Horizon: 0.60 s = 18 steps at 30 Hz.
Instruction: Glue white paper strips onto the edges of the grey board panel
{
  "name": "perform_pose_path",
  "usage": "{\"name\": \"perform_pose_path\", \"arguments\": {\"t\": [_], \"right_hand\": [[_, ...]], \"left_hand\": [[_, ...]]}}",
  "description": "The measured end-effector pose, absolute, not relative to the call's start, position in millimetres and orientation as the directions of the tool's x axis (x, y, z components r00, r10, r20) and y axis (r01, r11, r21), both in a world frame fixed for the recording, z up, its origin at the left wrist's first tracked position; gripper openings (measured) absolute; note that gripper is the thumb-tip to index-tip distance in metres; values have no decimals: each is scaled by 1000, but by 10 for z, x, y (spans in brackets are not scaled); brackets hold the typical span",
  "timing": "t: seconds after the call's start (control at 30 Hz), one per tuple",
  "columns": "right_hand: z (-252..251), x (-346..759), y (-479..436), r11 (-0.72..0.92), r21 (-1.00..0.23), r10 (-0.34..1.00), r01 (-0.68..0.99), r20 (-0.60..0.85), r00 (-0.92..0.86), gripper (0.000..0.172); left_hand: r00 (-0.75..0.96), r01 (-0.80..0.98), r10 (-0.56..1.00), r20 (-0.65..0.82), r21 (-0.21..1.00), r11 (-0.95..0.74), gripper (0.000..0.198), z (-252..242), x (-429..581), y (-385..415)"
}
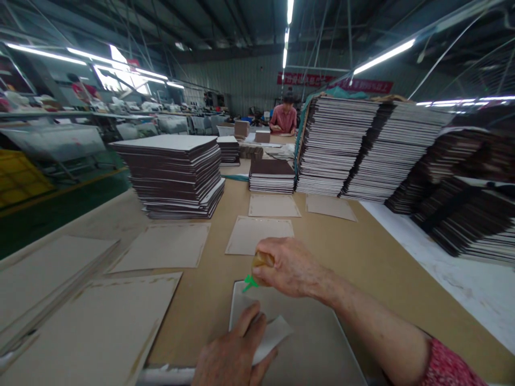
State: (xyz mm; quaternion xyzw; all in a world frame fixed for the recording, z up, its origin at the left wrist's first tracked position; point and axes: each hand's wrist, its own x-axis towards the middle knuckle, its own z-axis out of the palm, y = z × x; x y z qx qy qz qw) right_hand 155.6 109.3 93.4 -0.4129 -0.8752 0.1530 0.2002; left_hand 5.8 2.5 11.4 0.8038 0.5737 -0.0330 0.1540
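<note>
My right hand (287,268) is wrapped round a squeeze bottle (263,260) of amber colour. Its green nozzle (250,282) points down at the far left corner of a grey board (314,343), which lies in front of me. Whether the tip touches the board, I cannot tell. My left hand (237,348) is low over the board's left side, the thumb and fingers closed about a small white piece of paper (273,338). Part of that paper is hidden by the fingers.
Several flat boards with brownish edge marks, one a large board (92,327), lie around the brown tabletop (322,236). A tall stack of dark-backed boards (173,177) stands at the back left, and higher stacks (341,145) at the right. A person (284,118) works beyond.
</note>
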Motion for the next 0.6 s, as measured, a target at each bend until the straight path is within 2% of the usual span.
{"name": "perform_pose_path", "arguments": {"t": [0.3,0.6], "right_hand": [[998,1471,1121,644,-378,760,665,214,-614,22],[1102,1785,1132,535,-370,838,759,123,-531,21]], "left_hand": [[339,932,918,-208,204,-298,37,117,44,7],[335,936,914,-228,196,-294,39,91,47,34]]}}
